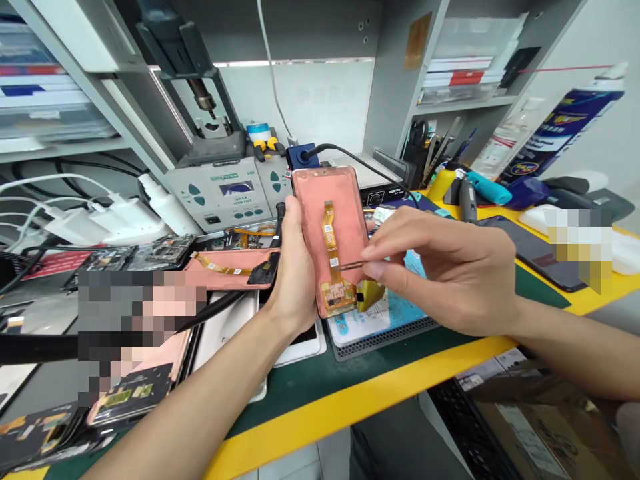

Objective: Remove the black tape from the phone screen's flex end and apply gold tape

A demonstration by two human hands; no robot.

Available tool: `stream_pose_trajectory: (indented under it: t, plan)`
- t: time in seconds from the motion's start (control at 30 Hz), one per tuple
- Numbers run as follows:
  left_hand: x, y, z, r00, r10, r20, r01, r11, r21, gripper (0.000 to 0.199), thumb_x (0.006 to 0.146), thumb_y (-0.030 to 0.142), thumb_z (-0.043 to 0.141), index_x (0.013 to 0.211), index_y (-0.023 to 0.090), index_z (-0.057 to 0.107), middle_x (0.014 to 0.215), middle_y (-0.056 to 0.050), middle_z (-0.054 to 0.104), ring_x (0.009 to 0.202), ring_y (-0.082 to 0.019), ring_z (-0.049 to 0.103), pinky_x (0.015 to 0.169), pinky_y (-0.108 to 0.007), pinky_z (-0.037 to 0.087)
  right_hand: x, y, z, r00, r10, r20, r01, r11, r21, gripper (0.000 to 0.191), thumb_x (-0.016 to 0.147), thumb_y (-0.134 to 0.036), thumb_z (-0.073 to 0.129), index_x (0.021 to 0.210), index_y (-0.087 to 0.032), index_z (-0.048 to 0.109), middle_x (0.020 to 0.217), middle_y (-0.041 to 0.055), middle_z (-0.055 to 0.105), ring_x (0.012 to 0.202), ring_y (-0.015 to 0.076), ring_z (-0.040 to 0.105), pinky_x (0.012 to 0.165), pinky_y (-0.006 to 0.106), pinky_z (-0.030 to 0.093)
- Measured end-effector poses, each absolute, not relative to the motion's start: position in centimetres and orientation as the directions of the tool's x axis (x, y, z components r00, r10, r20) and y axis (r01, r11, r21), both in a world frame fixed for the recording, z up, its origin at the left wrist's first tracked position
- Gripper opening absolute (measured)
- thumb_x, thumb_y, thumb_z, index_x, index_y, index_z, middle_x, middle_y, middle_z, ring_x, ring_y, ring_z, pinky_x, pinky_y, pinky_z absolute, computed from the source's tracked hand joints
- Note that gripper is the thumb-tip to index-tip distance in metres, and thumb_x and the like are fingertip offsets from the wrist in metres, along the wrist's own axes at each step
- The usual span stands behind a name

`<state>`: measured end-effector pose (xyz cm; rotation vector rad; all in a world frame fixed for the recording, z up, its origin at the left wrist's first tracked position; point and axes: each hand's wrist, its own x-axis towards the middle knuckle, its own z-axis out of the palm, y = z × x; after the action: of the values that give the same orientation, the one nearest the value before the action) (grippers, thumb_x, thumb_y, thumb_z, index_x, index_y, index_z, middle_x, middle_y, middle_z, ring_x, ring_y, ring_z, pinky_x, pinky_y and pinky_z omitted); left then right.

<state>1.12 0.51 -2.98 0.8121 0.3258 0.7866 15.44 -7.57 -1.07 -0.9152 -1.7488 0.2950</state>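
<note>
My left hand [295, 280] holds a copper-coloured phone screen panel [310, 220] upright by its left edge, thumb along the side. An orange flex cable [329, 230] runs down the panel's middle to a small circuit area at the bottom. A yellowish-green flap [370, 295] sticks out at the lower right corner. My right hand [430, 267] pinches a thin dark tool, its tip at the cable's lower part. Beneath the panel lies a blue and white pad [405, 300]. Another copper-coloured panel [230, 267] with a flex cable lies left of my left hand.
A grey control unit [235, 193] stands behind, beside a white power strip [130, 217] with plugs. Phone parts spread over the left side. A dark phone [537, 250], a yellow bottle [441, 183] and a blue spray can [560, 133] are at the right. The yellow table edge [360, 393] runs in front.
</note>
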Motion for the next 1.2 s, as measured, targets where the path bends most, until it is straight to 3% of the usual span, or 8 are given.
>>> stream_pose_trajectory:
  t: [0.13, 0.4, 0.6, 0.83, 1.2]
  plan:
    - [1.15, 0.41, -2.92, 0.63, 0.776, 0.033, -0.506, 0.378, 0.776, 0.065, 0.094, 0.072, 0.036, 0.129, 0.025, 0.066, 0.111, -0.004, 0.077, 0.125, -0.036, 0.063, 0.093, -0.044, 0.06, 15.29, -7.48, -1.25, -0.193, 0.722, 0.664, 0.418, 0.673, -0.61, 0.012, 0.089, -0.012, 0.071, 0.096, -0.021, 0.074, 0.088, 0.0023, 0.075, 0.079, 0.0179, 0.069, 0.072, 0.035, 0.055]
    - [1.32, 0.29, -3.05, 0.61, 0.791, 0.047, -0.508, 0.345, 0.789, 0.061, 0.093, 0.071, 0.042, 0.129, 0.027, 0.066, 0.113, -0.002, 0.076, 0.128, -0.037, 0.061, 0.094, -0.044, 0.059, 15.35, -7.11, -1.27, -0.168, 0.768, 0.618, 0.478, 0.612, -0.631, 0.011, 0.088, -0.013, 0.069, 0.094, -0.019, 0.075, 0.086, 0.0034, 0.075, 0.074, 0.017, 0.068, 0.058, 0.031, 0.05]
    - [1.35, 0.2, -3.06, 0.622, 0.781, 0.05, -0.507, 0.353, 0.787, 0.063, 0.093, 0.071, 0.041, 0.129, 0.026, 0.066, 0.112, -0.003, 0.076, 0.128, -0.038, 0.061, 0.094, -0.044, 0.059, 15.3, -7.21, -1.29, -0.207, 0.773, 0.599, 0.494, 0.611, -0.618, 0.012, 0.089, -0.014, 0.067, 0.094, -0.021, 0.075, 0.084, 0.0034, 0.074, 0.071, 0.0173, 0.067, 0.061, 0.032, 0.051]
    - [1.31, 0.33, -3.2, 0.627, 0.778, 0.03, -0.504, 0.376, 0.777, 0.063, 0.092, 0.071, 0.042, 0.13, 0.028, 0.066, 0.112, -0.003, 0.076, 0.125, -0.037, 0.063, 0.093, -0.044, 0.06, 15.38, -7.28, -1.4, -0.232, 0.76, 0.606, 0.524, 0.623, -0.581, 0.013, 0.088, -0.012, 0.065, 0.094, -0.021, 0.073, 0.078, 0.0018, 0.071, 0.059, 0.0123, 0.055, 0.05, 0.029, 0.04]
    - [1.24, 0.45, -3.44, 0.614, 0.789, 0.022, -0.495, 0.363, 0.789, 0.063, 0.092, 0.07, 0.045, 0.135, 0.028, 0.062, 0.115, -0.003, 0.076, 0.125, -0.035, 0.064, 0.092, -0.044, 0.06, 15.07, -7.42, -1.77, -0.185, 0.801, 0.569, 0.57, 0.559, -0.602, 0.012, 0.089, -0.014, 0.066, 0.094, -0.021, 0.074, 0.078, 0.0013, 0.072, 0.057, 0.0118, 0.051, 0.049, 0.03, 0.039]
